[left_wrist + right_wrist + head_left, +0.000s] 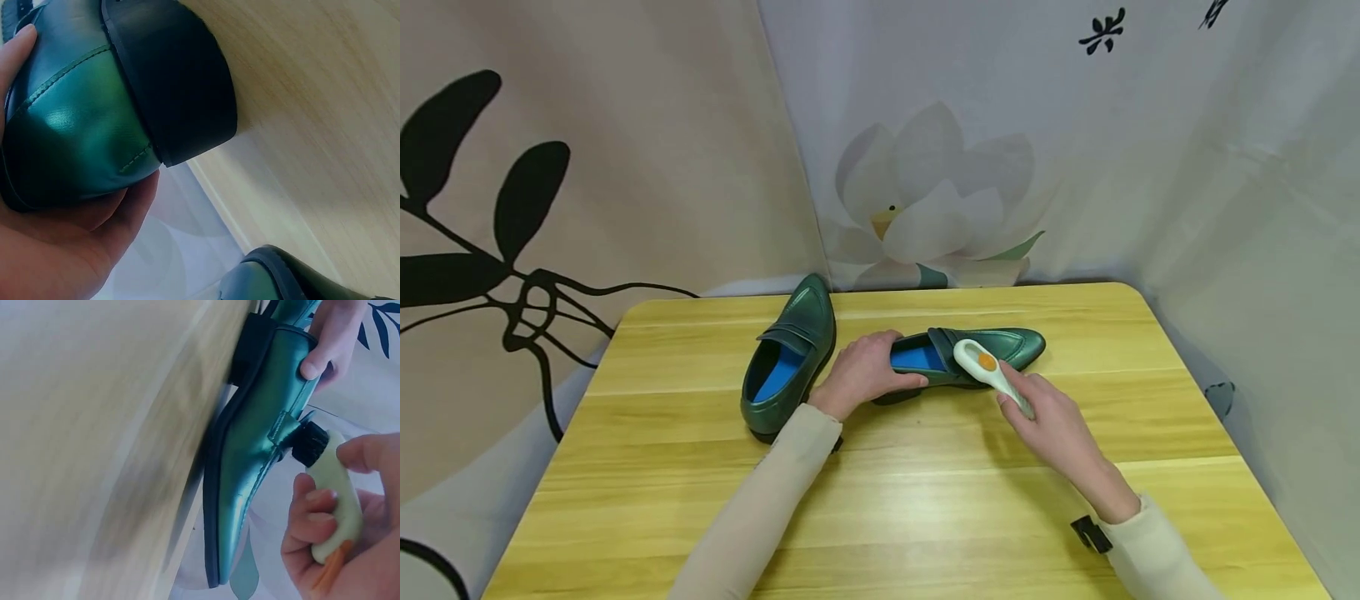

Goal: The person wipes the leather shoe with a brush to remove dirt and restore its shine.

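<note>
A dark green loafer [1015, 343] with a blue insole lies sideways on the table, toe to the right. My left hand [865, 365] grips it around the heel, thumb on the near side, as the left wrist view shows with the green heel counter [81, 134] and black heel block [178, 81]. In my right hand [1054, 421] is a small brush [988, 373] with a pale handle and an orange button. Its black bristles [310, 444] meet the strap across the loafer's top in the right wrist view. The fingers wrap the handle, thumb along it.
A matching green loafer [805, 329] stands left of my left hand, toe pointing to the back. Both are on a light wood table [925, 517]. Behind it and at the sides hangs a pale printed curtain [685, 150], close to the table's back edge.
</note>
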`<act>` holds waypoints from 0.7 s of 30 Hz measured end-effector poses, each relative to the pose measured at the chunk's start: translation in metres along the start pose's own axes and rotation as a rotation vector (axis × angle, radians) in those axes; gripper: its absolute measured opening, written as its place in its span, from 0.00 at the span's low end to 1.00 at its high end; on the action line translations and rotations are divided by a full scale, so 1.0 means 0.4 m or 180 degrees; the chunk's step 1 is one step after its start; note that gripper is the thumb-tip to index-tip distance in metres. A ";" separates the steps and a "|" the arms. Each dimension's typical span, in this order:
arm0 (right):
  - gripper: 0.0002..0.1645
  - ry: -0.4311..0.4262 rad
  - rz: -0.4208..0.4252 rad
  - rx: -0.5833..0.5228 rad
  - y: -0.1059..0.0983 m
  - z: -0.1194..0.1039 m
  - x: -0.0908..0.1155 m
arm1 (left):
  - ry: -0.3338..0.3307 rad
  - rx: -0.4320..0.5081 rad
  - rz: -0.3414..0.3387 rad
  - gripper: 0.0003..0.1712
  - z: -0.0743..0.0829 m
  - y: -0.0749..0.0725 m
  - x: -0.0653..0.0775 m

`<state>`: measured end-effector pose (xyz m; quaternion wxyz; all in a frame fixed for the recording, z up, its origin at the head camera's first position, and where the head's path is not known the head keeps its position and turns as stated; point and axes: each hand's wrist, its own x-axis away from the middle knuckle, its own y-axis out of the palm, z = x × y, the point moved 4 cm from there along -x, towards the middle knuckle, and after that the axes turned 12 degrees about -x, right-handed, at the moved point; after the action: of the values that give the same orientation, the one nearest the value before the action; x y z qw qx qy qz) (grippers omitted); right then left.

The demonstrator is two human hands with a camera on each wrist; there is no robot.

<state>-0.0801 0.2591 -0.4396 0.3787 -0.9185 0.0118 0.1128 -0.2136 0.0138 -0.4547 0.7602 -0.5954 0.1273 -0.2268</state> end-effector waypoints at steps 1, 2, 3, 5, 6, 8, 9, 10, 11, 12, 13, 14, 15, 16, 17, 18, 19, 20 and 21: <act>0.30 -0.0005 0.0009 0.0009 -0.001 0.001 0.001 | -0.0001 0.0000 -0.0006 0.52 0.001 -0.001 0.000; 0.31 -0.0006 0.0009 0.0018 0.000 0.003 -0.001 | -0.0003 0.0004 -0.0011 0.52 0.001 -0.002 0.001; 0.31 -0.0013 0.0001 0.0017 0.000 0.004 -0.007 | -0.0004 0.0007 -0.0015 0.52 0.002 -0.002 0.002; 0.32 0.0042 -0.0016 -0.0030 0.004 0.008 -0.024 | 0.0001 0.0019 -0.0011 0.52 0.002 -0.003 0.002; 0.32 0.0075 -0.0015 -0.0057 0.007 0.011 -0.037 | 0.0003 0.0025 -0.0008 0.51 0.003 -0.003 0.002; 0.32 0.0155 -0.0010 -0.0120 0.016 0.017 -0.066 | 0.0016 0.0042 -0.0004 0.51 0.002 -0.002 0.002; 0.32 0.0205 -0.0002 -0.0150 0.021 0.019 -0.081 | 0.0019 0.0048 -0.0005 0.51 0.002 -0.002 0.002; 0.32 0.0259 0.0007 -0.0175 0.026 0.021 -0.097 | 0.0021 0.0050 -0.0003 0.51 0.002 -0.001 0.001; 0.31 0.0293 0.0019 -0.0190 0.031 0.021 -0.111 | 0.0019 0.0053 -0.0006 0.51 0.002 0.000 0.001; 0.30 0.0313 0.0024 -0.0197 0.036 0.021 -0.125 | 0.0016 0.0056 -0.0007 0.51 0.002 0.000 0.001; 0.29 0.0333 0.0018 -0.0205 0.040 0.020 -0.136 | 0.0016 0.0058 -0.0007 0.51 0.002 0.001 0.000; 0.29 0.0348 0.0017 -0.0198 0.043 0.019 -0.146 | 0.0013 0.0060 -0.0007 0.51 0.002 0.001 0.001; 0.28 0.0362 0.0016 -0.0198 0.045 0.016 -0.153 | 0.0009 0.0063 -0.0007 0.51 0.002 0.001 0.001; 0.27 0.0367 0.0013 -0.0202 0.047 0.014 -0.158 | 0.0004 0.0065 -0.0007 0.51 0.002 0.002 0.001; 0.27 0.0356 0.0017 -0.0199 0.048 0.012 -0.159 | 0.0003 0.0069 -0.0008 0.51 0.002 0.002 0.001; 0.27 0.0348 0.0016 -0.0198 0.048 0.010 -0.158 | 0.0000 0.0069 -0.0008 0.51 0.002 0.002 0.002; 0.26 0.0339 0.0016 -0.0202 0.047 0.009 -0.152 | -0.0001 0.0067 -0.0007 0.51 0.001 0.002 0.002; 0.26 0.0327 0.0018 -0.0203 0.045 0.008 -0.145 | -0.0006 0.0064 -0.0007 0.51 0.001 0.002 0.003; 0.26 0.0321 0.0015 -0.0216 0.043 0.006 -0.134 | -0.0009 0.0061 -0.0005 0.51 0.000 0.001 0.004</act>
<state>-0.1349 0.2453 -0.4416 0.3461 -0.9353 0.0293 0.0676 -0.2123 0.0132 -0.4550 0.7659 -0.5884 0.1235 -0.2278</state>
